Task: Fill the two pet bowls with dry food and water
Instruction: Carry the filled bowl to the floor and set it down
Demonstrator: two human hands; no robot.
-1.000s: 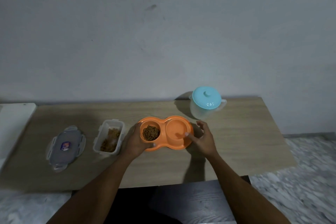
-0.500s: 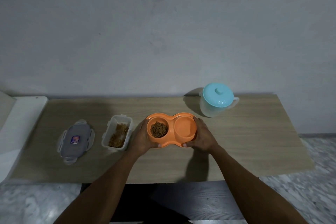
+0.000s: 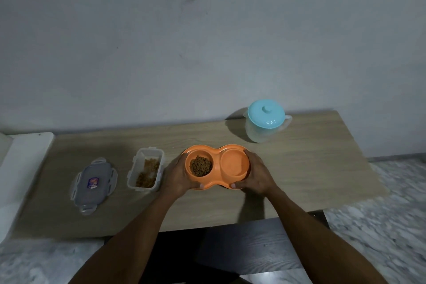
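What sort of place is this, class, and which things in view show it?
Probably a room in a home: a light wooden table against a bare grey wall, marble-patterned floor tiles, and an orange plastic double pet bowl holding dry kibble.

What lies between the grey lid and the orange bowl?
The open food container and the left hand gripping the bowl, seen in the head view.

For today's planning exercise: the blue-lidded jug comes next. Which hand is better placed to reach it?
Probably the right hand: it grips the right end of the orange double bowl, nearest the blue-lidded jug behind it. The left hand grips the end with kibble, farther off.
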